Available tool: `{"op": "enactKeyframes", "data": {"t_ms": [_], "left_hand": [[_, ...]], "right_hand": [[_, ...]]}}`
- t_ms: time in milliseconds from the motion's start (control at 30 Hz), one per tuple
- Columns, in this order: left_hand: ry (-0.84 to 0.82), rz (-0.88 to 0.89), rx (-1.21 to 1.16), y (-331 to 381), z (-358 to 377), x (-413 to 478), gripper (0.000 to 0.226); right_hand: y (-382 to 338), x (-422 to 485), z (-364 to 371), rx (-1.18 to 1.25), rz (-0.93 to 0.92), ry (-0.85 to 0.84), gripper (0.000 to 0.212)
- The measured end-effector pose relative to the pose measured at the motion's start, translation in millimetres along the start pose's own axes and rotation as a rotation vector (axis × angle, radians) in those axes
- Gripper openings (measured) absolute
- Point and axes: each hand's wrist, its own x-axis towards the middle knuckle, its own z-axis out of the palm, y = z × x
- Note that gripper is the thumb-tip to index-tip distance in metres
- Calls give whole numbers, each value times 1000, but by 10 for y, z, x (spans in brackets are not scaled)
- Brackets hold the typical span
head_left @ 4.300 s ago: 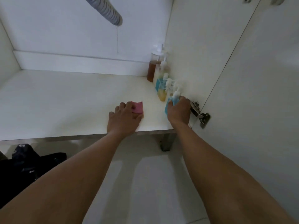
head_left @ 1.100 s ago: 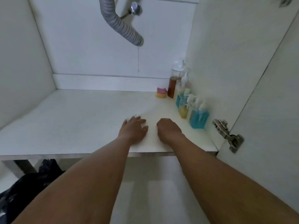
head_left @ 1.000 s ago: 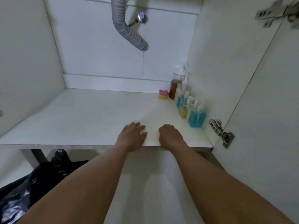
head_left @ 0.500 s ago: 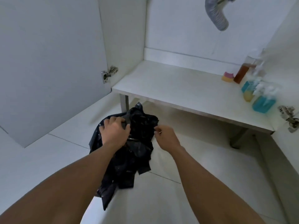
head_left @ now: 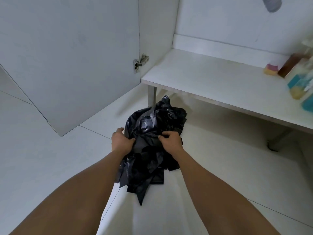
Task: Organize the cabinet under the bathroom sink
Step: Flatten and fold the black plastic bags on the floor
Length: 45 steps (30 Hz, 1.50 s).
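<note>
Nearest, found two hands clamped on one crumpled heap of black plastic bags (head_left: 152, 126): left hand (head_left: 121, 140) curled round its left flank, right hand (head_left: 171, 141) pinching a fold on its top, separated by the heap between. Could not count the single bags within, nor tell resting on the floor (head_left: 50, 167) from hanging just above it. Judged the long axis as running near to far, ragged tail toward the body, bulk toward the shelf leg (head_left: 152, 96). Beyond and to the right, saw the cabinet shelf (head_left: 211, 77), raised above the floor; reckoned any stowing move as up, forward and rightward, with the right hand the nearer to it. Farther left, noted one open door (head_left: 67, 56) on one visible hinge (head_left: 140, 62). At the shelf's far right end, counted one pink-and-yellow sponge (head_left: 271, 70), one amber bottle (head_left: 288, 67) just beside it, and blurred blue and yellow bottles (head_left: 297, 87), number unclear. Topmost, caught one grey hose end (head_left: 271, 3).
</note>
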Motion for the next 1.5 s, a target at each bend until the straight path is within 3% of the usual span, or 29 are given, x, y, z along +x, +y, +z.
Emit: {"op": "enactKeyframes", "data": {"t_ms": [67, 133, 200, 267, 333, 433, 533, 667, 767, 867, 1000, 1100, 1233, 1300, 1367, 1433, 1500], "left_hand": [[0, -60, -51, -25, -19, 58, 81], [-26, -116, -119, -20, -44, 84, 69], [21, -99, -173, 14, -44, 43, 60], [113, -12, -215, 91, -40, -36, 65], [98, 94, -238, 184, -28, -71, 62], [-66, 204, -55, 277, 38, -34, 35], [12, 149, -136, 361, 38, 4, 17], [201, 196, -309, 651, -119, 19, 19], [275, 249, -431, 935, -242, 63, 22], [217, 214, -574, 1174, -317, 140, 31], [161, 275, -625, 1453, -428, 154, 30], [269, 465, -566, 1677, -570, 152, 22], [361, 604, -497, 1954, -687, 103, 18], [357, 645, -477, 2029, -700, 61, 19], [295, 665, -444, 2070, -693, 43, 20], [180, 681, -395, 2104, -681, 13, 21], [32, 707, -368, 2139, -678, -63, 21]], "right_hand": [[-70, -9, 9, 64, -59, 118, 28], [-145, 16, -5, 142, -108, 143, 29], [-223, 29, -29, 172, -110, 108, 36], [-274, 51, -40, 244, -67, 45, 23], [-343, 41, -68, 327, -53, -32, 8], [-451, 66, -119, 383, -47, -113, 22], [-482, 126, -214, 359, -79, -43, 25], [-330, 192, -288, 144, -144, 94, 20], [-201, 131, -244, 171, -109, -124, 23], [-134, 61, -160, 176, -95, -286, 29], [-148, 127, -105, 272, -190, -83, 57], [-254, 92, -215, -66, -216, -172, 23], [-257, 84, -322, -592, -169, -472, 38], [-219, 113, -378, -587, -56, -369, 55], [-256, 111, -491, -509, -10, -66, 68], [-342, 168, -621, -232, -111, 165, 77], [-473, 232, -773, 146, -310, 197, 87]]}}
